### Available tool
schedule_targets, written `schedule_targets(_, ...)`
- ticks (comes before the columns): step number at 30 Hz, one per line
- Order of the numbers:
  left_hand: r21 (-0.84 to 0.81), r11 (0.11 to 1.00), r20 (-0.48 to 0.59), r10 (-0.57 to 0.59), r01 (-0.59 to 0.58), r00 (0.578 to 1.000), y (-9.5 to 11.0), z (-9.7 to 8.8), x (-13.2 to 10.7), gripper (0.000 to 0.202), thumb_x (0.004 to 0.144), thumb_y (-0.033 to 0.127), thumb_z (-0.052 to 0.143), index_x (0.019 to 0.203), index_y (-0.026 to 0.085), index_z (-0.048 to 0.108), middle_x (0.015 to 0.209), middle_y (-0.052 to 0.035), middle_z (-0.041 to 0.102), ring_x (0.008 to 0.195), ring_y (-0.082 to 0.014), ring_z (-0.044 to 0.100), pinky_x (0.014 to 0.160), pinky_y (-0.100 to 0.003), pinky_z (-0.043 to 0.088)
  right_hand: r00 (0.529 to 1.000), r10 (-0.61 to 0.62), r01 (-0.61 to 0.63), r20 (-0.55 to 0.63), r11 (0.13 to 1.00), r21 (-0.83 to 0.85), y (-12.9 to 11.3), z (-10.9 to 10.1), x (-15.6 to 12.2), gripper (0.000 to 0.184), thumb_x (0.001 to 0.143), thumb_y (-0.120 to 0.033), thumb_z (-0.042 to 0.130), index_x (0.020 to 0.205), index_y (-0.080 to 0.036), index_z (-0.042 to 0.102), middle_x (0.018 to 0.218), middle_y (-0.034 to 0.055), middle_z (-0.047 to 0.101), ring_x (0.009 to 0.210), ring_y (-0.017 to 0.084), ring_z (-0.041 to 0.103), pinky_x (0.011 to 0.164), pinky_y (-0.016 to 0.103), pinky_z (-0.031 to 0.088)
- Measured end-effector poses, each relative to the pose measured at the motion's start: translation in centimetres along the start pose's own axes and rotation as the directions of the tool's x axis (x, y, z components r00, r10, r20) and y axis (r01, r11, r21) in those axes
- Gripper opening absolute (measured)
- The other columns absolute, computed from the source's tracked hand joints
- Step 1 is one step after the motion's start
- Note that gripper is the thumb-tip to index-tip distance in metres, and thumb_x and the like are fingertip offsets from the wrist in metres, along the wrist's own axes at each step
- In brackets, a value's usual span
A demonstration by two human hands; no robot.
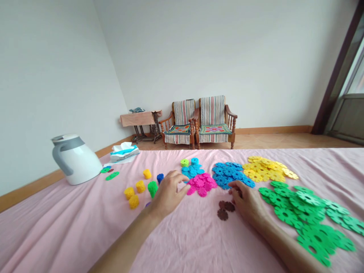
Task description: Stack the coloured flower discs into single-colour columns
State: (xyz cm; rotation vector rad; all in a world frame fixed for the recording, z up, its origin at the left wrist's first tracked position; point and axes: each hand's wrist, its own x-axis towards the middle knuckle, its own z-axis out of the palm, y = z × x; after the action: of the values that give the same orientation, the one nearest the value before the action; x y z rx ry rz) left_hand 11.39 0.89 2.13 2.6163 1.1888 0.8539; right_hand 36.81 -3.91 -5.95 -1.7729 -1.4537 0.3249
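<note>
My left hand [170, 193] is held over the cloth just left of a pile of pink flower-shaped discs [202, 184]. Its thumb and forefinger are apart, with nothing visible between them. My right hand [246, 199] has its fingers curled in beside the blue disc pile [230, 173]; whatever they may hold is hidden. Close to its fingertips lie several brown discs [223, 214]. Left of my left hand stand a green stack of discs [152, 188], a dark blue stack [160, 178] and several yellow stacks [140, 186].
Green discs [298, 204] spread on the right, with yellow discs [264, 169] behind them. Light blue discs [192, 170] and a lime stack [184, 162] lie beyond the pink pile. A white jug [82, 161] and a tissue box [125, 152] stand left on the pink cloth [182, 242].
</note>
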Motion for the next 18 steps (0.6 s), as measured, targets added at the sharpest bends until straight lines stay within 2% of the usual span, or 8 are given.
schedule_targets(3,-0.149,0.979,0.206,0.171,-0.141,0.964,2.9,1.9,-0.9,0.013,0.084,0.020,0.060,0.094,0.021,0.067,0.094,-0.0030,0.064,0.093,-0.0190,0.058,0.084,-0.029,0.043,1.000,-0.004,0.004,-0.016,1.000,-0.018,-0.1,0.0,0.0,0.029,0.082,-0.026,0.038,0.097,-0.020,0.062,0.084,0.0039,0.072,0.073,0.018,0.065,0.062,0.028,0.044)
schedule_targets(6,-0.170,0.974,0.329,0.199,-0.150,0.923,5.0,3.6,-1.6,0.018,0.079,0.022,0.066,0.097,0.021,0.067,0.094,-0.0035,0.064,0.092,-0.0201,0.058,0.082,-0.029,0.043,1.000,-0.020,0.020,-0.017,1.000,-0.017,-0.2,-0.1,0.0,0.029,0.082,-0.025,0.037,0.098,-0.019,0.061,0.084,0.0047,0.072,0.073,0.018,0.065,0.062,0.027,0.045)
schedule_targets(12,-0.078,0.996,0.350,0.058,-0.032,0.935,6.5,5.7,-1.0,0.024,0.072,0.037,0.073,0.085,0.019,0.064,0.097,-0.0062,0.060,0.093,-0.0251,0.057,0.078,-0.034,0.045,1.000,-0.031,0.031,-0.006,0.999,-0.010,-0.3,-0.2,0.0,0.029,0.082,-0.026,0.037,0.097,-0.019,0.062,0.085,0.0053,0.072,0.071,0.018,0.066,0.061,0.026,0.045)
schedule_targets(15,-0.068,0.998,0.347,0.015,0.009,0.938,6.9,6.5,-0.5,0.019,0.071,0.033,0.071,0.080,0.019,0.062,0.092,-0.0064,0.060,0.090,-0.0251,0.057,0.077,-0.034,0.045,0.999,-0.028,0.028,-0.018,1.000,-0.005,-0.3,-0.1,0.0,0.030,0.083,-0.024,0.036,0.098,-0.018,0.061,0.086,0.0059,0.072,0.070,0.018,0.066,0.061,0.026,0.045)
schedule_targets(18,-0.080,0.997,0.331,0.021,0.006,0.943,7.1,7.0,-0.2,0.011,0.071,0.025,0.065,0.076,0.018,0.060,0.088,-0.0066,0.060,0.088,-0.0246,0.057,0.074,-0.032,0.045,0.999,-0.032,0.031,-0.030,0.999,-0.013,-0.2,0.0,0.0,0.029,0.082,-0.023,0.037,0.096,-0.018,0.062,0.084,0.0061,0.072,0.071,0.018,0.066,0.061,0.026,0.045)
